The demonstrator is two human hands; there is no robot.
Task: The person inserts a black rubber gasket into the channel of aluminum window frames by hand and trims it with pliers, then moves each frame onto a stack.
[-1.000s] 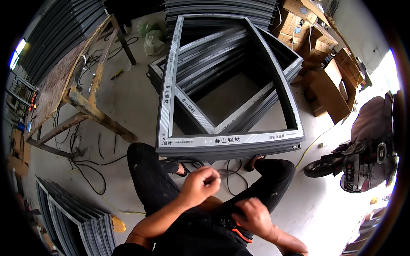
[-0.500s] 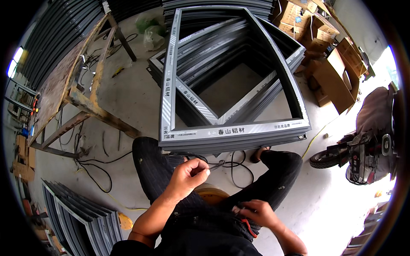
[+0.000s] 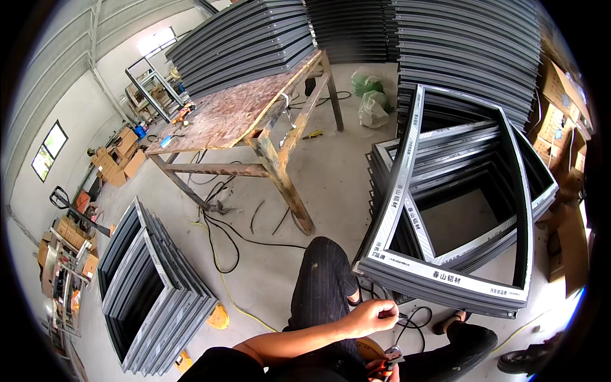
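My left hand [image 3: 374, 318] is held out above my knees, thumb and fingers pinched together. Whatever it may hold is too small or hidden to make out. Low in my lap, my right hand [image 3: 395, 372] is partly cut off by the lower edge. It grips a pair of red-handled pliers [image 3: 382, 367] whose metal head points up and away from me. Just beyond my left hand lies the top grey metal window frame [image 3: 445, 272], with printed white film on its face. It rests at an angle on a stack of similar frames [image 3: 423, 232].
A worn wooden-topped workbench [image 3: 235, 124] with a pile of dark frames [image 3: 248, 48] stands at the far left. More frames [image 3: 153, 286] lean together at the near left. Black cables [image 3: 226, 239] and a yellow cord [image 3: 238, 305] cross the floor. Cardboard boxes [image 3: 566, 235] stand at right.
The view has swung left, so the stacked frames now sit farther right in it. The pliers have come up in my right hand. My left hand stays pinched near the frame's front edge.
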